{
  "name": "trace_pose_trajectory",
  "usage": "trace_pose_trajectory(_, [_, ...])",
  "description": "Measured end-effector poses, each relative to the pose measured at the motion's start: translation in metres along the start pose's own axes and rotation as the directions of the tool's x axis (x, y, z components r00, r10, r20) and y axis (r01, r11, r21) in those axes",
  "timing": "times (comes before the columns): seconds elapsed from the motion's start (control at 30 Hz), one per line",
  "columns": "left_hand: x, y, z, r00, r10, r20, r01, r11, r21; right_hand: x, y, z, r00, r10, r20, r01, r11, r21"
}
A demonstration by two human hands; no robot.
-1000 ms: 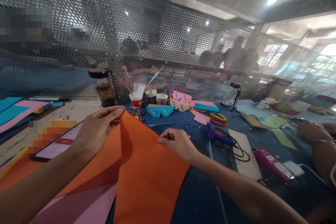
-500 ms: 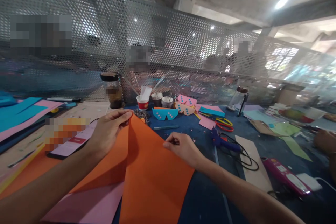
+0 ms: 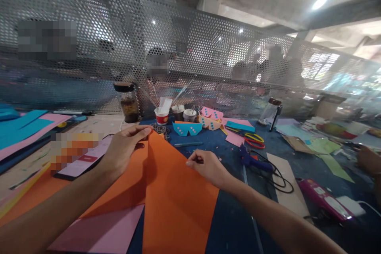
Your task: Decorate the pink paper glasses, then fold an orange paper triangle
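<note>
A large orange sheet of paper (image 3: pixel 178 198) is raised between my hands, its upper edge sloping down to the right. My left hand (image 3: pixel 126 145) pinches the top corner between thumb and fingertips. Farther down the same edge, my right hand (image 3: pixel 208 166) grips the paper with curled fingers. Beneath the raised sheet lie more orange paper (image 3: pixel 119 184) and a pink sheet (image 3: pixel 101 230). A phone (image 3: pixel 86 160) rests to the left of my left hand, partly blurred out.
Beyond my hands stand a blue paper mask (image 3: pixel 187 128), a red-and-white cup (image 3: pixel 161 116) and a jar (image 3: pixel 128 103). To the right lie scissors (image 3: pixel 254 139), a glue gun (image 3: pixel 254 162) with its cable and a magenta device (image 3: pixel 324 200). Another person's hand (image 3: pixel 369 160) shows at far right.
The orange sheet has shifted slightly, its lower part swinging a little right. Both my hands keep their grip. At far right, the other person's hand has moved slightly.
</note>
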State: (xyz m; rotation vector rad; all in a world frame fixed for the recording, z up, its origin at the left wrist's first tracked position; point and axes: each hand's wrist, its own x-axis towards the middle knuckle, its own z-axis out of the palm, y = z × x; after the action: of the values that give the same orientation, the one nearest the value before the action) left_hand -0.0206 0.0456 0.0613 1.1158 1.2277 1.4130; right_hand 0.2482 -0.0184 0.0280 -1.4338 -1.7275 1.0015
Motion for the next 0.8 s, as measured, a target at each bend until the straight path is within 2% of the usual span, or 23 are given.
trace_pose_trajectory(0.3, [-0.002, -0.006, 0.007, 0.998, 0.061, -0.002, -0.061, 0.998, -0.007, -0.002, -0.005, -0.005, 0.997, 0.019, 0.068, -0.006, 0.983, -0.182])
trace_pose_trajectory(0.43, [-0.004, -0.005, 0.007, 0.997, 0.072, -0.015, -0.072, 0.997, 0.018, -0.001, -0.004, -0.007, 0.998, 0.010, 0.069, 0.001, 0.988, -0.156])
trace_pose_trajectory(0.53, [-0.010, -0.004, 0.010, 0.997, 0.072, -0.009, -0.071, 0.996, 0.048, -0.002, -0.009, -0.010, 0.996, -0.085, -0.006, 0.085, 0.994, -0.065])
trace_pose_trajectory(0.67, [-0.023, 0.001, 0.017, 0.994, 0.105, 0.020, -0.106, 0.992, 0.074, 0.001, -0.030, -0.017, 0.964, -0.242, -0.112, 0.236, 0.970, -0.062])
trace_pose_trajectory(0.8, [-0.037, 0.008, 0.024, 0.985, 0.156, 0.079, -0.161, 0.985, 0.067, 0.007, -0.058, -0.016, 0.931, -0.344, -0.125, 0.337, 0.939, -0.074])
